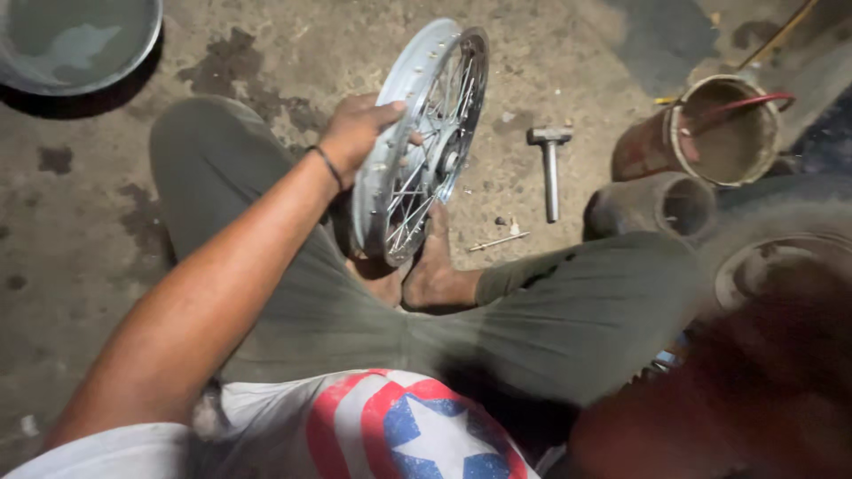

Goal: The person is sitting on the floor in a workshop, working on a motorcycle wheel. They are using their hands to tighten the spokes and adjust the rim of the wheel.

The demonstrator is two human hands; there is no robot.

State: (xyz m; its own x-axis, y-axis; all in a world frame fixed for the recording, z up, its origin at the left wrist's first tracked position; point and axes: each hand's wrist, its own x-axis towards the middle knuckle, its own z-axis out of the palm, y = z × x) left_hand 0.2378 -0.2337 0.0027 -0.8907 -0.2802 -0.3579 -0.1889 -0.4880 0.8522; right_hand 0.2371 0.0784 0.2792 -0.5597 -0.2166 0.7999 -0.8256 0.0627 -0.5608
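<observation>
One hand is all I can make out clearly: my left hand (358,133) is clamped over the rim of the spoked wheel (426,133), which stands upright between my feet, its axle pointing right from my palm. A hammer (550,164) lies well beyond it. My right hand is only blur, grip unreadable.

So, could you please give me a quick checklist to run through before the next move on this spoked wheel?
1. Left hand grips the spoked wheel at the rim: ok.
2. Wheel stands upright, braced against the feet: ok.
3. Right hand: blurred at the picture's edge, cannot tell.
4. Hammer lies apart on the floor, untouched: ok.
5. Loose spoke lies beside the foot: ok.
6. Spoke tightness: cannot tell.
</observation>
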